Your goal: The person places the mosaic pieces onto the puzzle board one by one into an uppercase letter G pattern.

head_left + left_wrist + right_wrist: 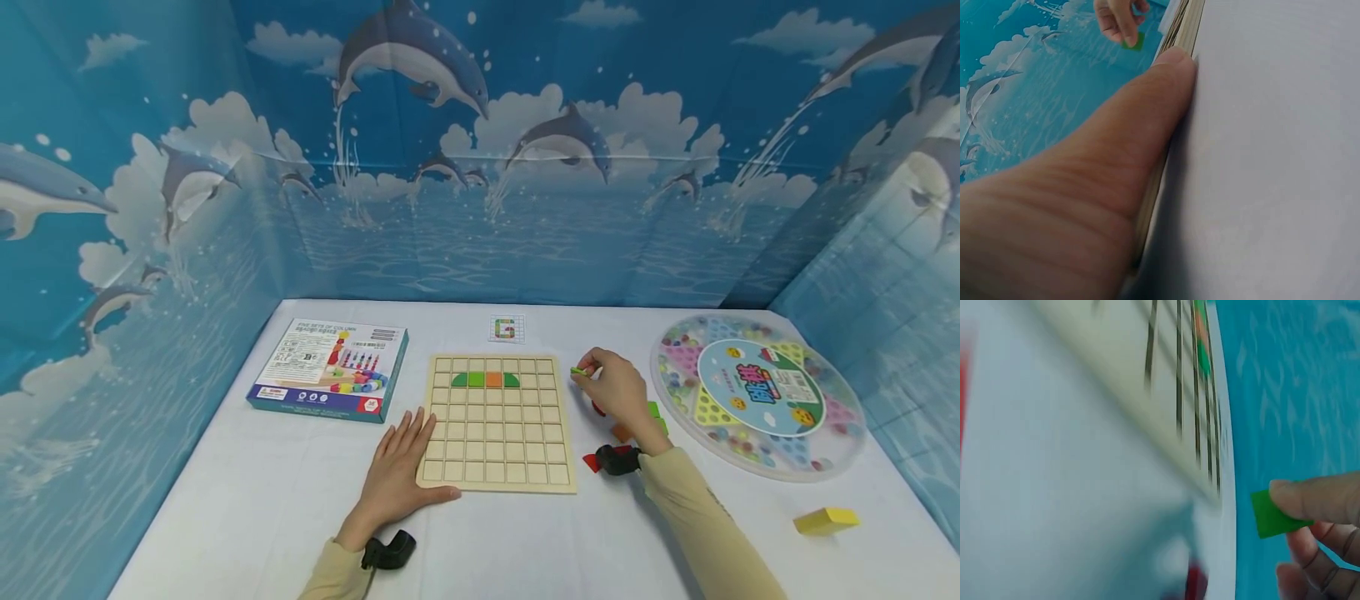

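Right hand (pixel 617 390): pinching a flat bright-green square piece (pixel 1266 515) between thumb and fingers, raised just off the board's right edge, not touching it. Right wrist view has the square's face clear.

Left hand (pixel 401 462): spread wide, fingers straight on the left side of a pale wooden grid board (pixel 495 431), thumb along its near edge. Nothing gripped.

Board: second row from the top holds four pieces side by side. Left to right: dark-green rounded-corner piece (pixel 460 380), light-green square (pixel 476 380), orange square (pixel 493 380), another dark-green rounded-corner piece (pixel 512 380). The two rounded ones are at the ends.

Loose on the white tablecloth (pixel 225 500), under and around the right forearm: red wedge-like piece (pixel 591 462), orange piece (pixel 621 432), green pieces (pixel 655 409). Partly covered, can't count.

Text check: flat cardboard box (pixel 330 369) at left, white, blue and purple, top line reads "FIVE SETS OF COLUMN"; line below and white text panel too small to read. Round clear-plastic game disc (pixel 761 387) at right has big red-and-blue Chinese characters on a light-blue label; can't read them reliably. Small white gridded card (pixel 507 328) beyond the board shows a G-like figure in coloured cells. Yellow block (pixel 827 522) lies near right, no lettering visible.
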